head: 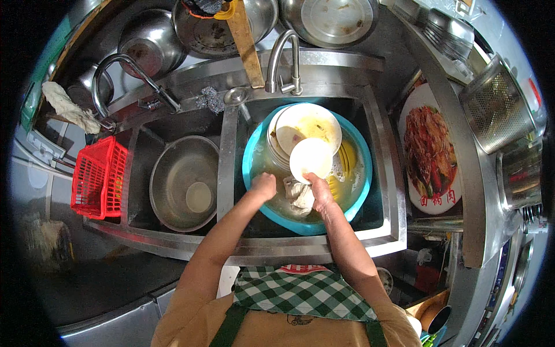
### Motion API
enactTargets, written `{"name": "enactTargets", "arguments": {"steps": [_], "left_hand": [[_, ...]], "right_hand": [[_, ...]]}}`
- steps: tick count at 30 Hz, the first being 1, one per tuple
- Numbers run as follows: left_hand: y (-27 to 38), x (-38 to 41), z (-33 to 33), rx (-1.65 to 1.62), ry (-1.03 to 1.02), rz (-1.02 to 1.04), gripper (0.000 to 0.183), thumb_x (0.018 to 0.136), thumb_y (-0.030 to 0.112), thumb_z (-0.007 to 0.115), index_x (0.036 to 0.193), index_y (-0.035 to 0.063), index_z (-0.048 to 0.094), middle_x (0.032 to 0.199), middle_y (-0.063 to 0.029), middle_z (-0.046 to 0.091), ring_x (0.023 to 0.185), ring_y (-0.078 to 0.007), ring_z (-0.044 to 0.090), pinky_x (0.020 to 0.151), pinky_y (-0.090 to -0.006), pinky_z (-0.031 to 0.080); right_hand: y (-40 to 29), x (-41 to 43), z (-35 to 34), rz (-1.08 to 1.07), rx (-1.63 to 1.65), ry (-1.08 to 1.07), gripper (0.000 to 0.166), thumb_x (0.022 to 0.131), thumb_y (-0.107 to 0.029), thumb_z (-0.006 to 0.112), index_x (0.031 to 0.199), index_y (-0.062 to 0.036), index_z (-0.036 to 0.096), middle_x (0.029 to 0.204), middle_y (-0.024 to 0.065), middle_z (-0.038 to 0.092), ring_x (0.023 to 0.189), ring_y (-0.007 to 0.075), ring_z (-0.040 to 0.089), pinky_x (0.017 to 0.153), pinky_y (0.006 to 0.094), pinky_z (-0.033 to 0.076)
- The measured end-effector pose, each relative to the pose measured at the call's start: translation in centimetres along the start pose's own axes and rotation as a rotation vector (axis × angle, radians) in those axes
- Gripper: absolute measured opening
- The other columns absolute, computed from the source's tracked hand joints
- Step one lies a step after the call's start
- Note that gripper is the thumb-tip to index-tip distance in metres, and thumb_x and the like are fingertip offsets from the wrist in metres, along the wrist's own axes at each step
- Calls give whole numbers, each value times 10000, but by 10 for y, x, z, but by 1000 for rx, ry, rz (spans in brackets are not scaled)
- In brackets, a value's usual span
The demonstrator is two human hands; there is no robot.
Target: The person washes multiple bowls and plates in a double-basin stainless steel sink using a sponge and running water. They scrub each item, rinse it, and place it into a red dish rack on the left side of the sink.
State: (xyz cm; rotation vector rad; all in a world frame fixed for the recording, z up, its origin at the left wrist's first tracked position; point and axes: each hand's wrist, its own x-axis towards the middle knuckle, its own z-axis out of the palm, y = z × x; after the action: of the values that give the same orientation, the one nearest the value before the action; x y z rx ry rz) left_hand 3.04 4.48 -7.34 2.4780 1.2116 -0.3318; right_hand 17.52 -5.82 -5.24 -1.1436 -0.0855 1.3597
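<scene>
My right hand point(321, 196) grips the near rim of a small white dish point(311, 159), its thumb on the brightly lit surface. Under and beyond it, a soiled white plate point(308, 126) rests on a stack of white plates point(277, 149). A wet whitish cloth point(299, 200) lies in the murky water between my hands. My left hand point(263, 186) is curled into a fist over the left side of the blue basin point(248, 161); nothing shows in it, though its palm side is hidden. Yellow dishes point(347, 157) sit partly under water at the basin's right.
The basin stands in the right sink bowl below a faucet point(284, 65). In the left bowl is a metal basin point(184, 184) of water, with a second faucet point(125, 78) behind. A red plastic basket point(99, 180) hangs at the left rim. Metal bowls point(151, 43) line the back.
</scene>
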Motion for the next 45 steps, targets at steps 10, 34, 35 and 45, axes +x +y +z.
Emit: {"name": "enactTargets", "arguments": {"steps": [10, 34, 35, 45], "left_hand": [[-6, -35, -39, -1600, 241, 149, 490, 780, 124, 462, 1240, 7, 339, 1159, -143, 456, 1063, -226, 459, 851, -330, 412], [29, -53, -90, -850, 357, 474, 337, 802, 254, 547, 1054, 29, 550, 933, -130, 534, 876, -234, 490, 812, -345, 408], [28, -54, -92, -744, 339, 538, 340, 798, 248, 546, 1057, 28, 552, 914, -115, 523, 896, -220, 481, 818, -329, 405], [40, -71, -97, -388, 976, -22, 353, 768, 152, 576, 1111, 93, 518, 867, -145, 462, 839, -301, 495, 726, -367, 444]], "right_hand": [[-8, -22, 32, 51, -373, -448, 593, 681, -200, 631, 1165, 67, 416, 1126, 145, 505, 1072, 199, 443, 932, 307, 322], [-29, -39, 60, -42, -815, -712, 413, 643, 28, 530, 1046, -25, 455, 921, 111, 551, 832, 221, 553, 721, 325, 464], [-27, -45, 66, -433, -1326, -670, 379, 694, -30, 520, 1066, -10, 452, 954, 160, 545, 885, 281, 538, 779, 369, 442], [66, 20, 37, -736, -1634, -156, 349, 808, -236, 499, 1075, -18, 442, 909, 194, 561, 822, 391, 550, 736, 458, 447]]}}
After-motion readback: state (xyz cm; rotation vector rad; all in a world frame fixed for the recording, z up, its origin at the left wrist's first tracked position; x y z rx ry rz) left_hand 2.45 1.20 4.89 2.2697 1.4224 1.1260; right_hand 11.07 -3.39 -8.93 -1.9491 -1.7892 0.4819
